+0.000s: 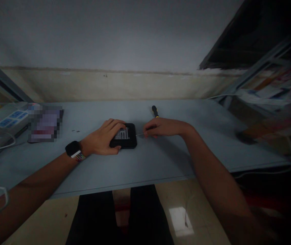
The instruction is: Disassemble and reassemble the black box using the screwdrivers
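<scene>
Box [132, 136], black, flat on table [97, 174], gripped by left hand [106, 137] from left, seemingly for steadiness, opposite thin metal rod [139, 134] pinched in right hand [162, 127] at right edge, with black-and-yellow handle [155, 111] just beyond on far side, probably for easy reach.

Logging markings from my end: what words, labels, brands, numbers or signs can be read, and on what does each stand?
No text can be read.
Pale printed label on the black rounded-square device under the left hand: too small and blurred.
Flat dark-edged rectangular phone: screen pixelated, unreadable.
Long white power strip with blue panels: any lettering too blurred.
</scene>
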`<move>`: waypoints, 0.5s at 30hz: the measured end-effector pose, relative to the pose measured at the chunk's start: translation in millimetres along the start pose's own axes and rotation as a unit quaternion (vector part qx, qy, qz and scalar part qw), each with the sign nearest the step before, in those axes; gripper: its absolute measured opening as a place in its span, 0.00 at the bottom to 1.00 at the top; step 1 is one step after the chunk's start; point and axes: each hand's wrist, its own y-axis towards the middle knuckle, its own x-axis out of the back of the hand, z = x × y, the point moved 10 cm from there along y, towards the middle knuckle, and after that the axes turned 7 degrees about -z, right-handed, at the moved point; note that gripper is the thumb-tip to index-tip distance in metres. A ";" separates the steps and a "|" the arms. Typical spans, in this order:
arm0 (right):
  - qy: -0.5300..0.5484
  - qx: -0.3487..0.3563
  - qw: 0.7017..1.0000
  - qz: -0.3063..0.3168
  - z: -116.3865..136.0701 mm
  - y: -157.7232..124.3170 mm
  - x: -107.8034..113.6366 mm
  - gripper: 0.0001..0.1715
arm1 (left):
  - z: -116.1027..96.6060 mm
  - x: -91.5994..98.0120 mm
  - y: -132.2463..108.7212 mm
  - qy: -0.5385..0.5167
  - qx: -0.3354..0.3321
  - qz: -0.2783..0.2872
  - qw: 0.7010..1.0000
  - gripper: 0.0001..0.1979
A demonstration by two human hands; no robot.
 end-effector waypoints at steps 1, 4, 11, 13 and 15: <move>0.001 -0.004 1.000 -0.002 -1.1 -0.9 1.1 0.14 | -0.2 0.0 0.1 -0.002 -0.001 0.000 1.000 0.33; 0.005 -0.018 1.000 -0.024 -4.3 -2.4 7.3 0.14 | 0.3 -0.1 0.4 -0.004 0.002 0.000 1.000 0.34; 0.006 -0.016 0.998 -0.062 -6.1 6.2 9.4 0.12 | 1.1 -0.3 0.2 -0.009 0.011 0.004 1.000 0.33; 0.000 -0.010 0.997 -0.070 -4.3 8.9 8.2 0.13 | 1.2 -0.5 0.3 -0.009 0.012 0.005 1.000 0.33; -0.010 -0.005 0.997 -0.076 -2.1 10.9 6.9 0.14 | 1.0 -1.1 0.3 -0.008 0.008 0.006 1.000 0.33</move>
